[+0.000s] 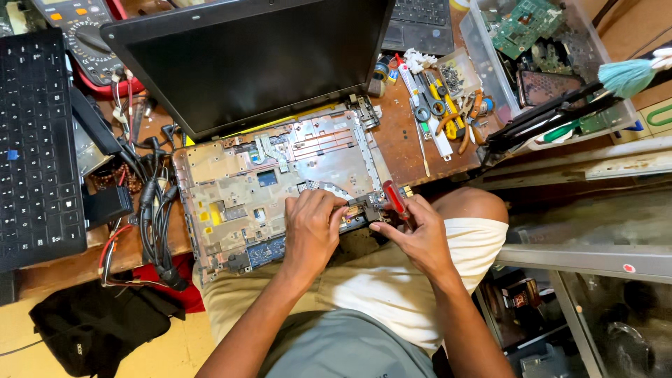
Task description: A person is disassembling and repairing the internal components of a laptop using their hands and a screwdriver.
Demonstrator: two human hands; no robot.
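The opened laptop base, a silver-grey metal-and-plastic chassis with its keyboard removed, lies flat at the near edge of the brown wooden surface, partly overhanging onto the person's lap, with its black screen lid standing open behind it. The left hand rests on the near right corner of the chassis, fingers curled and pressing down on a small dark bracket part there; whether it pinches anything cannot be told. The right hand is closed around a red-handled screwdriver, held upright with its tip hidden at the same corner, just beside the left fingertips. Both hands are therefore touching or just beside the chassis corner, close together. Judged from its build, the chassis is light but awkwardly broad, stiff along the frame yet thin and liable to flex; exposed ribbon connectors and the blue circuit board appear fragile. It is best held by the outer frame edges, clear of the board and hinges. A bundle of black cables lies just left of the chassis, a black keyboard beyond it, assorted hand tools to the right rear, and a clear plastic bin of green circuit boards farther right.
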